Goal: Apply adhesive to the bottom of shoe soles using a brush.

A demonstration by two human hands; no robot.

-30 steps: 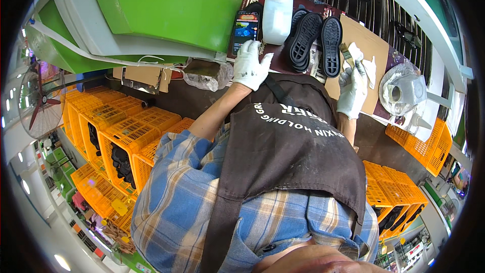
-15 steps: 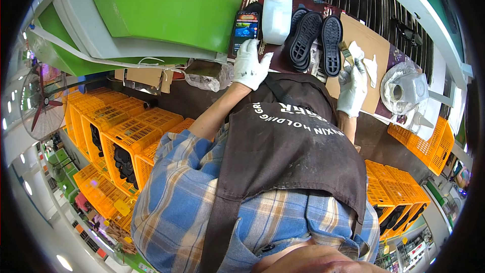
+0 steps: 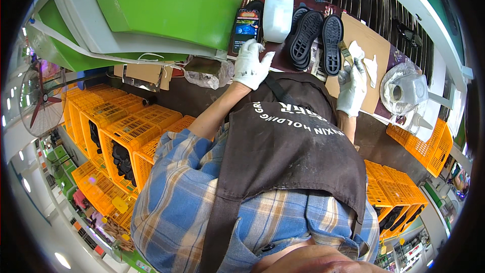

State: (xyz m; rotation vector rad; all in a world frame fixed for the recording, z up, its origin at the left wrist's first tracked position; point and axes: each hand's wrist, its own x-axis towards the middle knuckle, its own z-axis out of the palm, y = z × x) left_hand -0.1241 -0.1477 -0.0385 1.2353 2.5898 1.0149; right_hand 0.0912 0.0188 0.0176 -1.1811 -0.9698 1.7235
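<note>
My left hand, in a white glove, rests at the table's near edge with its thumb apart from half-bent fingers and nothing visible in it. Just beyond its fingertips lies a phone with a lit screen. My right hand, gloved too with dark-stained fingertips, is closed on a brush whose bristles point away from me. Left of the brush, a black shoe sole lies tread up beside a stack of soles. White crumpled cloth or paper sits just beyond the right fingers.
A white plastic bottle stands between phone and soles. Brown cardboard lies under my right hand. To its right are a plastic-covered dish with a clear container. A green machine fills the far left; orange crates stand behind on both sides.
My left fingers have bent a little and drawn back slightly from the phone. The right hand and brush have hardly moved.
</note>
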